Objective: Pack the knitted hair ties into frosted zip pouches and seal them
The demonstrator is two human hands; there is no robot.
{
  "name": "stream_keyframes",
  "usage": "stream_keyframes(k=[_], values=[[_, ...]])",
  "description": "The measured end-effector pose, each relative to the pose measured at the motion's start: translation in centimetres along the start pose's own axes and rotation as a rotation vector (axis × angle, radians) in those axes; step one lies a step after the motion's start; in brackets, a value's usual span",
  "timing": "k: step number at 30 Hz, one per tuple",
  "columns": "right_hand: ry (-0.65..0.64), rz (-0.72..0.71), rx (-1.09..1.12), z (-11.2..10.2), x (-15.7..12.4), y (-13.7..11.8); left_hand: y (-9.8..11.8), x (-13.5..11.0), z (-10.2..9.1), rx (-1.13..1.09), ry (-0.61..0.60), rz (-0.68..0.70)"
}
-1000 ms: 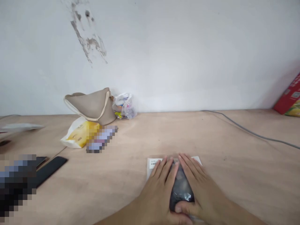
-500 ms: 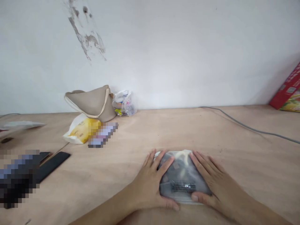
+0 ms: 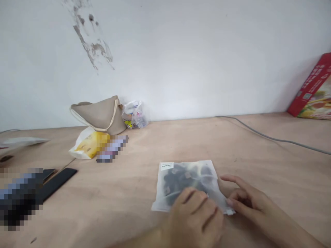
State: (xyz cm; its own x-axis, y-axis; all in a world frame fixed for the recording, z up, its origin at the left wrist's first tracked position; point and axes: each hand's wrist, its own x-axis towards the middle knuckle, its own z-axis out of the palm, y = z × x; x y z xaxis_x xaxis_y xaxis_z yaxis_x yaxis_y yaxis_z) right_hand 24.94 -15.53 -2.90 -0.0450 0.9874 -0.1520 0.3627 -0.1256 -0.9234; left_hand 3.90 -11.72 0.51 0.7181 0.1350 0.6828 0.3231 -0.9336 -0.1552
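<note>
White wall [image 3: 181, 62] with a brown dirty patch [image 3: 98, 48] stands behind a pale wooden table [image 3: 129, 193]. Far left of both hands lies a long, flat black thing [image 3: 59, 181]. Ahead and left of the hands sit a yellow and white soft pack [image 3: 97, 141], a floppy grey-brown bag with cream handles [image 3: 100, 113] and a small see-through plastic bag [image 3: 137, 115]. Flat under the left hand [image 3: 196, 218] is a cloudy plastic pouch with dark things inside [image 3: 184, 182]. That hand's fingers curl over it; I can't tell if they grip. Just beside it, the right hand [image 3: 254, 203] has its thumb at the pouch's near right corner; I can't see if it pinches. Ahead and right of the hands are a thin grey cord [image 3: 263, 135] and a red printed cardboard box [image 3: 312, 89].
</note>
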Motion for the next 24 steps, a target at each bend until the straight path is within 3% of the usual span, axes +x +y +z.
stream_keyframes(k=[4,7,11,16,19,21,22,24], values=[[-0.025,-0.041,0.088,0.8,0.2,-0.2,1.8,1.3,2.9,0.064,0.031,0.112],[0.017,-0.071,0.108,1.1,0.1,0.0,1.5,1.6,3.2,0.081,0.025,0.101],[0.11,-0.093,0.113,0.6,0.4,0.7,0.2,0.8,1.2,0.079,-0.07,0.081],[0.087,-0.056,0.093,-0.5,0.7,1.5,-2.2,-3.5,-2.7,0.122,-0.072,0.02],[0.191,-0.043,0.068,-0.4,0.5,1.9,-3.2,-6.4,-4.6,0.157,-0.051,-0.126],[0.178,-0.036,0.054,-0.4,0.5,1.9,-3.6,-7.4,-5.5,0.123,-0.046,-0.261],[0.153,-0.03,0.043,-0.4,0.5,1.8,-3.8,-7.5,-6.0,0.067,-0.061,-0.372],[0.125,-0.028,0.007,-0.6,0.7,1.4,-4.4,-7.0,-6.7,-0.125,-0.132,-0.728]])
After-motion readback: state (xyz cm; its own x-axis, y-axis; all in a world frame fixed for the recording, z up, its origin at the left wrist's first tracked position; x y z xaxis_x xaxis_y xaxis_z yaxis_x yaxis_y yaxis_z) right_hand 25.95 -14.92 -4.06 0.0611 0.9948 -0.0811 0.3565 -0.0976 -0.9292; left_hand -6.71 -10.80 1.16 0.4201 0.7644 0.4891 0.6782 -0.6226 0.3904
